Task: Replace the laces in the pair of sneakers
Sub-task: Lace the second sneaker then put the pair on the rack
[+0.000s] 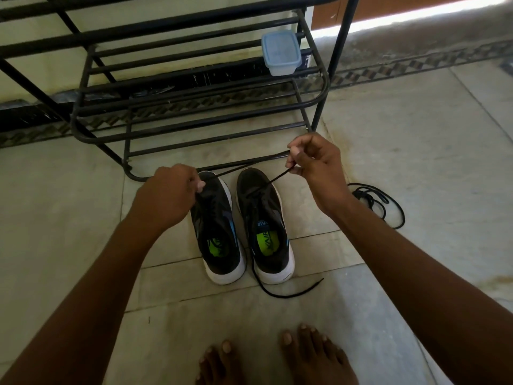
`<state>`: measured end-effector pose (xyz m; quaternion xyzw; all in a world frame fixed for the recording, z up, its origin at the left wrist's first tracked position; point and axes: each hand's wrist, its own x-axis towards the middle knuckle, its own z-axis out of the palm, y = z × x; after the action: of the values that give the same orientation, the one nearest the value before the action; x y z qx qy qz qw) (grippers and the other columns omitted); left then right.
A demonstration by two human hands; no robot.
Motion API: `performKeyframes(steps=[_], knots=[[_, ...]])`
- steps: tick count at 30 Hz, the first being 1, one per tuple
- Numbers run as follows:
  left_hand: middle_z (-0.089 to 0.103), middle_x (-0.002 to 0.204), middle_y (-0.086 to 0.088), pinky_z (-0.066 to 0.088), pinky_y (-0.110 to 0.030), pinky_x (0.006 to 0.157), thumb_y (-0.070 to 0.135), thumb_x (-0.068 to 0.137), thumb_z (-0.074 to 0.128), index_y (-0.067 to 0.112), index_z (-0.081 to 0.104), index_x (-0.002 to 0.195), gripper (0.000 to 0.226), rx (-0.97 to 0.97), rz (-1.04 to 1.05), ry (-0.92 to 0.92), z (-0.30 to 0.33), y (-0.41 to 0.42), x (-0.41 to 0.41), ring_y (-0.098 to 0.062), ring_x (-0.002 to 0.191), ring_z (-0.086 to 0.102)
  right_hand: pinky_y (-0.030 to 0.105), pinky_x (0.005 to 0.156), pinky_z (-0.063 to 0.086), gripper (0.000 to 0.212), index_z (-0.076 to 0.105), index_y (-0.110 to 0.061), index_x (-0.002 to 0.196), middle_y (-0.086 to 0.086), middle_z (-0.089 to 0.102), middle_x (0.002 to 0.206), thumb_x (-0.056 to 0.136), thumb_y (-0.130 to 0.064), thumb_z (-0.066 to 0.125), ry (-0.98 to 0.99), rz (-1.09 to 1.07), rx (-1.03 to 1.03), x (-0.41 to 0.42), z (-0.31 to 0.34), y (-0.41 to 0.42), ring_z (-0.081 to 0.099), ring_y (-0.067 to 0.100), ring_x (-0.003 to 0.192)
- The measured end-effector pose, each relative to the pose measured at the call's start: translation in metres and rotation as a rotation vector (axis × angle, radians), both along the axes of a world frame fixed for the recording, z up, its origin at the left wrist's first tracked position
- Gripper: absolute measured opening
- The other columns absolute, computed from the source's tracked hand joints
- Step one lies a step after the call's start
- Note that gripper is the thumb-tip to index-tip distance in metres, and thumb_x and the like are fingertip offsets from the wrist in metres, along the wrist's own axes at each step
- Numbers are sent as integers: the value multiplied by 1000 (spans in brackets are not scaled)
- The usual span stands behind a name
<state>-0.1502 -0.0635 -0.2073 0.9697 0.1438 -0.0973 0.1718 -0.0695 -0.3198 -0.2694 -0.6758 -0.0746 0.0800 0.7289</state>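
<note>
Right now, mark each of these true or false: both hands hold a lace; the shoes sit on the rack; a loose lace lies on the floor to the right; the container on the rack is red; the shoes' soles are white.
1. Both hands hold a lace. True: the left hand and right hand each pinch a black lace.
2. The sneakers sit on the rack. False: they stand on the floor before the rack.
3. A loose lace lies right of the shoes. True.
4. The container is red. False: pale blue.
5. The soles are white. True.
</note>
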Motion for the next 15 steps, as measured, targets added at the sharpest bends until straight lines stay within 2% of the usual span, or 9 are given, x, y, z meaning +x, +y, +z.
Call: performKeyframes(steps=[2,4,7,9,12,15], knots=[[66,83,0,45,-30,78,25,103,57,21,65,81,24,-107,27,45,-6,-6,-4,-15,82,63,34,79,58,10,63,1,107,17,68,96,100,-1,56,4,5,-54,3,-9,0,69,22,89],[68,87,5,40,-22,72,23,103,57,21,71,85,24,-278,30,35,-8,-20,-11,-6,82,60,39,87,60,13,66,-7,110,10,70,108,99,-6,60,27,18,-156,3,-20,2,69,21,100],[73,80,5,43,-21,67,16,101,60,23,79,90,23,-615,116,-54,-12,-39,-16,-6,71,60,38,97,54,23,64,-21,117,-5,60,120,95,-14,66,-42,-91,-442,-8,-40,3,57,7,110],[73,78,-1,47,-24,69,13,100,63,25,80,88,24,-803,223,-91,-16,-46,-13,-10,71,60,35,94,51,26,65,-22,115,-4,57,119,92,-11,67,-165,-192,-546,-21,-47,3,50,-2,107],[68,78,0,48,-22,66,15,101,61,22,79,95,20,-1014,382,-127,-16,-59,-3,-9,74,62,32,83,54,12,68,-19,103,-6,68,106,96,-10,64,-130,-76,-403,-38,-45,5,62,2,104],[75,89,-1,46,-9,56,14,101,62,17,76,105,15,-1032,428,-224,-12,-70,3,-2,76,69,36,84,59,15,70,-13,108,0,74,99,104,-19,56,-31,142,-215,-55,-34,10,71,16,98]])
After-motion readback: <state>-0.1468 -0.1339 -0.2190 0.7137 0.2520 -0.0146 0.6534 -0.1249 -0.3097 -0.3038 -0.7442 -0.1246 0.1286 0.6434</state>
